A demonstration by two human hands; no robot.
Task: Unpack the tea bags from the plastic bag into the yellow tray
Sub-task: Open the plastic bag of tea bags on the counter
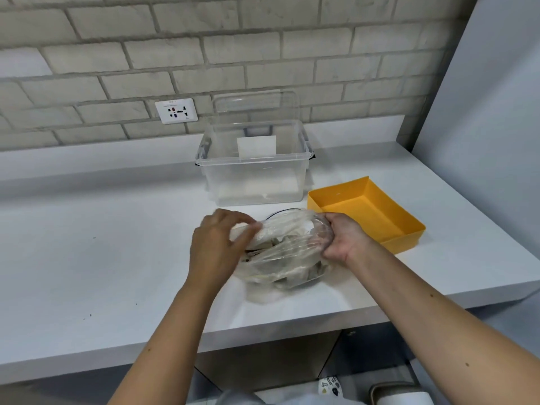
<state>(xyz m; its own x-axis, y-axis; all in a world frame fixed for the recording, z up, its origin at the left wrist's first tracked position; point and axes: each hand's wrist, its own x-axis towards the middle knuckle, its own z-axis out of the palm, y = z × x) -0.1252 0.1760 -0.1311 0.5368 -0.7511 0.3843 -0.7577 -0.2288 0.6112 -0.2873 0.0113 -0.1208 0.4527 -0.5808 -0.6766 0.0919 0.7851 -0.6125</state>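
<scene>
A clear plastic bag [287,252] stuffed with pale tea bags lies on the white counter in the middle of the head view. My left hand [217,244] grips the bag's left side, fingers curled over its top edge. My right hand [343,236] grips the bag's right end, thumb on top and fingers wrapped in the plastic. The yellow tray [407,233] stands just right of the bag, beyond my right hand, and nothing lies in it.
A clear plastic storage box [254,176] with its lid leaning behind stands at the back of the white counter [102,244]. A wall socket [176,111] sits on the brick wall. The counter's front edge runs below my forearms.
</scene>
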